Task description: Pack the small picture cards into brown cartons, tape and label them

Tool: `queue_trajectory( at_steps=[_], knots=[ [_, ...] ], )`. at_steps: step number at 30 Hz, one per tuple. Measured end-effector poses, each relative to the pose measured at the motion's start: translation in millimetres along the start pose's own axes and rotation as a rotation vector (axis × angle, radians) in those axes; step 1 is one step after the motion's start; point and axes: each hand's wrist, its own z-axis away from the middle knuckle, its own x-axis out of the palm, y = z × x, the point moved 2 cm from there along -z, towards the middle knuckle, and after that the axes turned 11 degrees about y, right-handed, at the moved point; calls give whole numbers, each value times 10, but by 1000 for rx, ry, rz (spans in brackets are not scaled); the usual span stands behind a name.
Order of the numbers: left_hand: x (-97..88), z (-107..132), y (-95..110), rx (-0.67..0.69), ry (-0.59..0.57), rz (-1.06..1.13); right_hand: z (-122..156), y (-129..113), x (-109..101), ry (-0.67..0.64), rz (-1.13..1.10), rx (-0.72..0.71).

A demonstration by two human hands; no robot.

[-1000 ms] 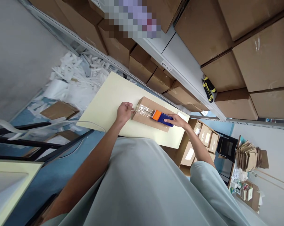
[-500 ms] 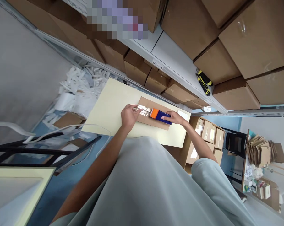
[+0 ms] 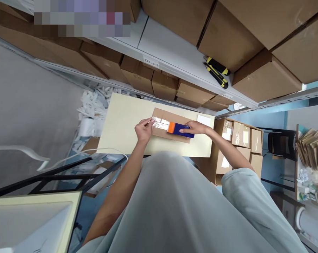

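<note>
A flat cardboard box [image 3: 161, 133] lies on a pale yellow tabletop [image 3: 124, 123]. Over it, my right hand [image 3: 194, 127] grips a blue and orange tape dispenser [image 3: 180, 129], fingers wrapped round its blue end. From the orange end a strip of shiny clear packing tape [image 3: 161, 123] stretches left along the middle of the box. My left hand [image 3: 144, 130] pinches the tape's free end between thumb and fingers, at the box's left edge. Whether the strip is stuck down or just above the cardboard, I cannot tell.
A white paper sheet [image 3: 203, 119] lies at the table's right end. Behind, a shelf [image 3: 172, 49] bears cardboard boxes and two yellow-black utility knives [image 3: 216, 72]. To the right stands a large carton [image 3: 214, 151] of smaller boxes; white scraps [image 3: 91, 105] are heaped at left.
The camera view has shifted and turned slightly. Both hands keep their grips on tape and dispenser, with the strip still stretched between them over the box.
</note>
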Motion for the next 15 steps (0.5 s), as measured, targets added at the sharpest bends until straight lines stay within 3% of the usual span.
queue_trajectory(
  at_steps=[3,6,10,15],
  knots=[
    [30,32,2,2,-23,-52,384,219,-148,-64,-106,110],
    [51,57,15,-1,-61,-119,777,432,-296,-30,-123,192],
    [89,94,30,21,-17,-194,1223,671,-456,-6,-73,285],
    [139,149,35,66,31,-253,1452,883,-528,-30,-106,348]
  ],
)
